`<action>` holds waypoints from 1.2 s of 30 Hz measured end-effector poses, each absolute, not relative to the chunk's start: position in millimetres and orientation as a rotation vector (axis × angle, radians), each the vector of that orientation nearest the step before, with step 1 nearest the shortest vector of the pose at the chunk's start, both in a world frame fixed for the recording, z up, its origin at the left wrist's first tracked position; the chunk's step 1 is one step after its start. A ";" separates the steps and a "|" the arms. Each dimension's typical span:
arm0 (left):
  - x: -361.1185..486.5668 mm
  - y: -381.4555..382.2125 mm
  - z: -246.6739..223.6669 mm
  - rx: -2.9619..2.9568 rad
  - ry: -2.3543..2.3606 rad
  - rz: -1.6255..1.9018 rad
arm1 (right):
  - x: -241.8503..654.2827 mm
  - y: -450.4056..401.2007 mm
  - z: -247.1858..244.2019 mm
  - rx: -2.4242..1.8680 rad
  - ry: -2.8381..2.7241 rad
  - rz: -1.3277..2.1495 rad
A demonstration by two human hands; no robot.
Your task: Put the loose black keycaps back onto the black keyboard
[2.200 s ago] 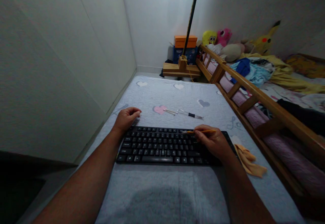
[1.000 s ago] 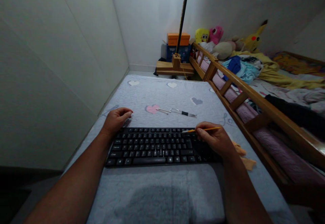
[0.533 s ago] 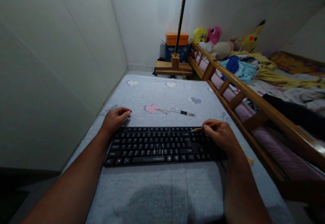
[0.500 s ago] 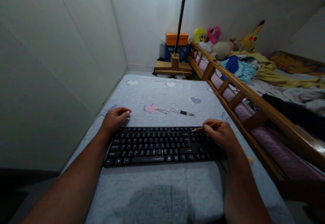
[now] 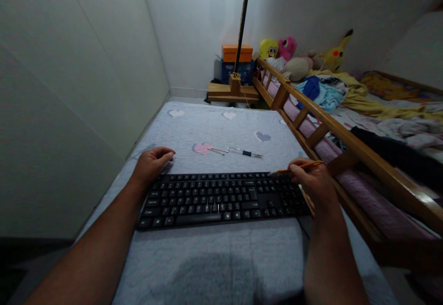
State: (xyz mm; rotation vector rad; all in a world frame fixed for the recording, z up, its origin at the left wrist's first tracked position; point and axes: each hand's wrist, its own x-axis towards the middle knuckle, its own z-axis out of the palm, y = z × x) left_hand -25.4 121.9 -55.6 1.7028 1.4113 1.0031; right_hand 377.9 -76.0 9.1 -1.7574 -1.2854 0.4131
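A black keyboard (image 5: 207,201) lies flat on the light blue quilted cover. My right hand (image 5: 309,176) pinches a thin orange-handled brush (image 5: 285,171), its tip over the keyboard's top edge towards the right. By the keyboard's upper left corner rests my left hand (image 5: 152,164), fingers curled together; whether anything small is between them is hidden. Beyond the keyboard lie cotton swabs (image 5: 218,151) near a pink heart, and a wire tool with a black grip (image 5: 247,153) beside them.
A wooden bed rail (image 5: 321,116) runs along the right, with clothes and plush toys behind it. At the back stands a wooden base (image 5: 231,93) with a black pole, before an orange box (image 5: 237,53). A wall is on the left.
My right hand has moved right with the brush, uncovering more of the keyboard's right end. My left hand stays by the upper left corner. The whole view has shifted slightly.
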 end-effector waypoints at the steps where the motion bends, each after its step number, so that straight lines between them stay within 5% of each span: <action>1: -25.6 122.6 -56.2 1.699 1.409 0.999 | 375.0 -75.6 10.0 -1.701 -1.265 0.462; 9: -25.3 124.0 -56.9 1.676 1.410 1.008 | 334.0 -60.5 3.3 -1.551 -1.445 0.863; 24: -25.2 121.9 -55.0 1.701 1.407 1.010 | 354.7 -64.5 11.2 -1.875 -1.412 0.246; 32: -23.7 121.8 -53.5 1.685 1.408 1.014 | 332.7 -59.0 -2.5 -1.560 -1.218 0.688; 36: -23.2 121.5 -52.5 1.697 1.408 1.013 | 326.8 -56.3 -10.7 -1.593 -1.317 0.648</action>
